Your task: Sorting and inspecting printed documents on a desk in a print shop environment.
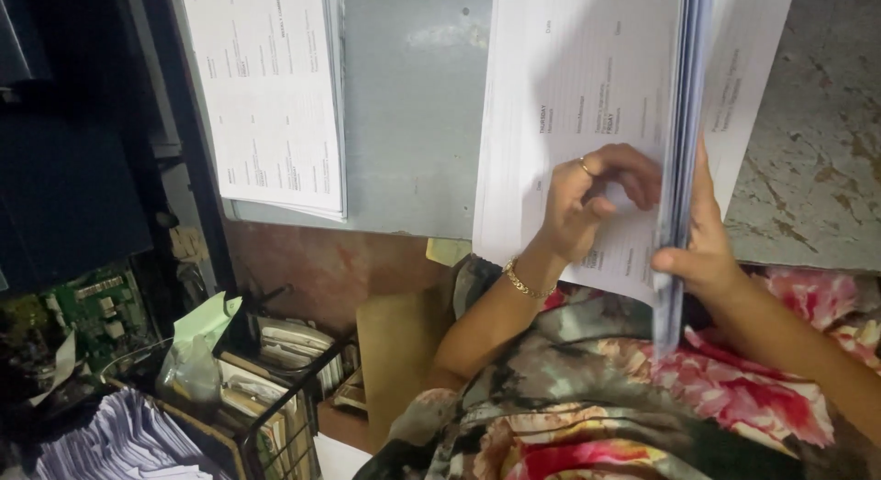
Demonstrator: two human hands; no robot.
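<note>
A: Where is the stack of printed sheets (587, 94) lying?

B: On the grey table (413, 122), its long axis running near to far. The left hand (592, 200) is resting on the top sheet, fingers curled and pressed together.

A: And the right hand (702, 241)?

B: It is pinching the raised sheet edges, just right of the left hand. A second stack (271, 94) is lying well apart, to the left.

I count my two hands: the left hand (587, 205) with one ring and one gold bracelet (525, 282), and the right hand (702, 251). There are two stacks of printed sheets: one stack (587, 85) under my hands, one stack (271, 94) further left. Below sits one wire basket (294, 416) and one green circuit board (92, 315).
</note>
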